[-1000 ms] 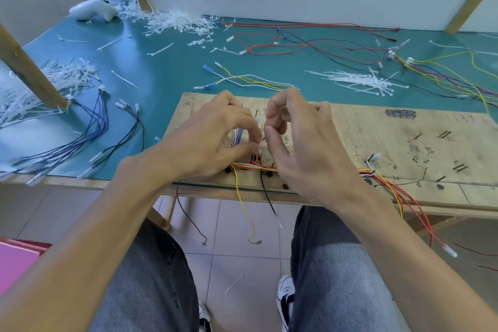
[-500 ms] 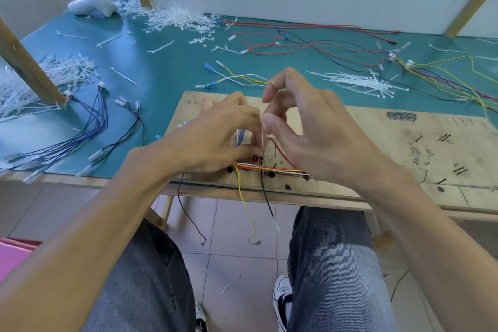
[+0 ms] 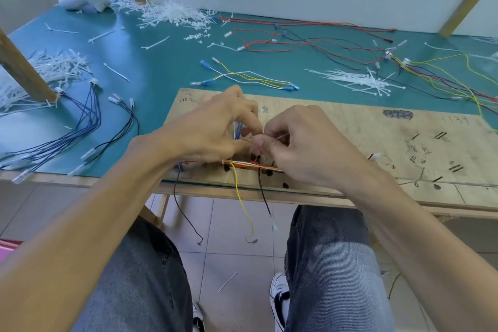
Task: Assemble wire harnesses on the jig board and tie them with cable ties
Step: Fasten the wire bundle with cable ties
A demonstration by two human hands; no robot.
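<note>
A plywood jig board (image 3: pixel 350 127) lies at the table's near edge. A wire harness (image 3: pixel 242 163) of red, orange, yellow and white wires runs along its front, with yellow and black ends hanging over the edge. My left hand (image 3: pixel 213 129) grips the bundle where blue wires rise from the board. Touching it, my right hand (image 3: pixel 304 148) pinches a thin white cable tie (image 3: pixel 281 136) between thumb and curled fingers. Both hands hide the spot where the tie meets the wires.
Loose cable ties lie in a pile (image 3: pixel 355 79) behind the board, in a heap (image 3: pixel 172 15) at the back and in another at the left (image 3: pixel 54 67). Blue and black wire sets (image 3: pixel 89 121) lie left, red and yellow wires (image 3: pixel 336 46) at back right. A wooden post (image 3: pixel 21 70) stands left.
My right hand has dropped from above the board and closed against the left hand, now pinching the cable tie at the bundle. The left hand has stayed on the wires.
</note>
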